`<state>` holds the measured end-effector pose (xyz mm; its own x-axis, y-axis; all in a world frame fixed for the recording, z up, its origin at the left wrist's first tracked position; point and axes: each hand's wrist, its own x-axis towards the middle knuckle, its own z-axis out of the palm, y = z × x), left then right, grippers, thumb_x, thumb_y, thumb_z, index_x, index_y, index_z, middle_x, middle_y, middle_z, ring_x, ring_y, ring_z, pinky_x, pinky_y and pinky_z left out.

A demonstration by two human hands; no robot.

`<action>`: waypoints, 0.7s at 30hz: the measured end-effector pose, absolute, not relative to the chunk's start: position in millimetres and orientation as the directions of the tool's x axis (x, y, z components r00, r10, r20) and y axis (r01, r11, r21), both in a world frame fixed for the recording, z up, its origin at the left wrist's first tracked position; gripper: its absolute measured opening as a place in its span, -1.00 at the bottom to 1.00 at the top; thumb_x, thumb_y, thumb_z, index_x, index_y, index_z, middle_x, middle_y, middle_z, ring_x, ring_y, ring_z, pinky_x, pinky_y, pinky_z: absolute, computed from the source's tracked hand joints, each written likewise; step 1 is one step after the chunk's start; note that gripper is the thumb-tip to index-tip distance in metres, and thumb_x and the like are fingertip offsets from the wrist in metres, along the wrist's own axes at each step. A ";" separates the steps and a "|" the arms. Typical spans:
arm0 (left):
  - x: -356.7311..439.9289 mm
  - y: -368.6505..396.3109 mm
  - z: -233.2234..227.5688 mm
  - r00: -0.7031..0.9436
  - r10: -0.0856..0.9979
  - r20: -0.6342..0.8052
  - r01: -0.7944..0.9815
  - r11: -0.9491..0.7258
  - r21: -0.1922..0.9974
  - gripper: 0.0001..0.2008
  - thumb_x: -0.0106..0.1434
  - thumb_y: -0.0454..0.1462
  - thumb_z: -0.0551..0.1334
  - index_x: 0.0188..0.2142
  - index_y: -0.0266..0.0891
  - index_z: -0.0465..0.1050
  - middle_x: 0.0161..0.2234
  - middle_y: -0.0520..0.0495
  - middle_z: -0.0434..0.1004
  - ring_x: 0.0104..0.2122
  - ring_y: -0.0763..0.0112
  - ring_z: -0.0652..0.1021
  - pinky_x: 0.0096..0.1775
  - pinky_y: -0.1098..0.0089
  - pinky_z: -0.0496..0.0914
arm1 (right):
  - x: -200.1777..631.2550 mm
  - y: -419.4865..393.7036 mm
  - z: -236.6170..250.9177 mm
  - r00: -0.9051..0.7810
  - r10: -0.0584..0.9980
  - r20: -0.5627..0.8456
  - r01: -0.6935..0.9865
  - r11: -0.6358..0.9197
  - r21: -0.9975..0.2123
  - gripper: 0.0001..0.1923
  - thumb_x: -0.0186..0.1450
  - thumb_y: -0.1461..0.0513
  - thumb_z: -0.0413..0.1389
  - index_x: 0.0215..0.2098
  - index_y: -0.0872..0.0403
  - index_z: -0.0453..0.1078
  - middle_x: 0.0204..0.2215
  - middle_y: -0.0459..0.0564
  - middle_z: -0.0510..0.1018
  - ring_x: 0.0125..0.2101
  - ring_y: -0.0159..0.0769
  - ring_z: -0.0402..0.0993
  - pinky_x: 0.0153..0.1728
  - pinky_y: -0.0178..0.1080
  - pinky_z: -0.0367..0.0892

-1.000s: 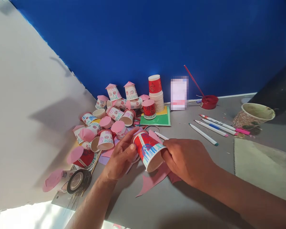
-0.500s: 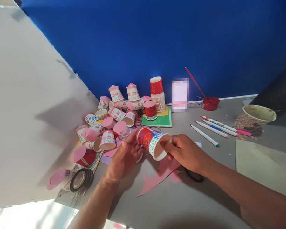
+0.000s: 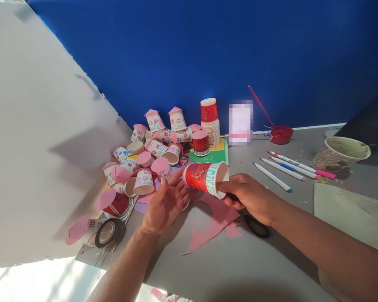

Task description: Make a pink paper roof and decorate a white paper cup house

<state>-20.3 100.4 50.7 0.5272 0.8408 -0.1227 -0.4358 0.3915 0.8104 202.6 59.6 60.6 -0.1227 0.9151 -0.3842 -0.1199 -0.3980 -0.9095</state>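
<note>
My right hand [image 3: 250, 195] grips a red paper cup [image 3: 200, 176] by its rim, thumb reaching inside the mouth. The cup lies on its side in the air, its mouth toward the right, with blue-green grass strokes drawn along the white rim band. My left hand [image 3: 164, 203] is palm up with fingers spread, close to the cup's closed end; whether a fingertip touches it I cannot tell. Beneath the cup, a cut pink paper scrap [image 3: 204, 228] rests on the grey table [image 3: 182, 272]. A black loop [image 3: 256, 226] shows below my right hand.
Decorated paper cups [image 3: 144, 182] with pink paper tops are heaped at the left. A cup stack [image 3: 210, 126] stands behind, near green paper [image 3: 212, 157]. Markers [image 3: 272, 177], a patterned cup [image 3: 340, 155] and a red round container [image 3: 280, 135] are at right; tape [image 3: 108, 233] is at left.
The red cup has turned so its mouth faces more to the right and its side shows more. My left hand has opened a little away from it. The view has shifted slightly.
</note>
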 end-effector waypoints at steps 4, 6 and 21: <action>-21.2 101.3 51.0 0.524 0.845 -0.109 -0.423 0.369 0.828 -0.38 0.33 0.15 0.28 0.22 -0.16 0.49 0.07 -0.17 0.65 -0.02 0.30 0.63 -0.01 0.38 0.50 | 202.9 59.8 57.1 -0.138 0.909 -0.393 -0.085 -0.407 -0.910 -0.73 0.05 0.09 0.28 -0.55 0.12 0.42 -0.73 -0.15 0.37 -0.65 -0.51 0.11 -0.60 -0.35 -0.07; -21.4 101.0 50.1 0.526 0.844 -0.101 -0.424 0.363 0.830 -0.39 0.33 0.14 0.29 0.21 -0.13 0.50 0.11 -0.16 0.63 0.02 0.29 0.62 0.03 0.36 0.48 | 204.5 60.9 56.5 -0.173 0.897 -0.407 -0.132 -0.431 -0.893 -0.72 0.02 0.08 0.28 -0.58 0.11 0.38 -0.73 -0.17 0.35 -0.67 -0.54 0.05 -0.61 -0.34 -0.14; -22.1 99.9 49.4 0.525 0.841 -0.131 -0.409 0.384 0.828 -0.45 0.33 0.09 0.33 0.16 -0.19 0.53 -0.08 -0.15 0.68 -0.17 0.32 0.65 -0.09 0.37 0.52 | 199.2 52.1 48.2 -0.088 0.985 -0.151 0.440 -0.097 -0.893 -0.56 0.37 0.05 -0.01 -0.61 0.04 0.29 -0.69 -0.14 0.35 -0.64 -0.40 0.18 -0.53 -0.28 0.01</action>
<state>-22.1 99.9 49.4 0.5250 0.8410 -0.1309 -0.4093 0.3843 0.8275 199.2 52.1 48.2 -0.0881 0.9846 -0.1508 0.4396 -0.0974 -0.8929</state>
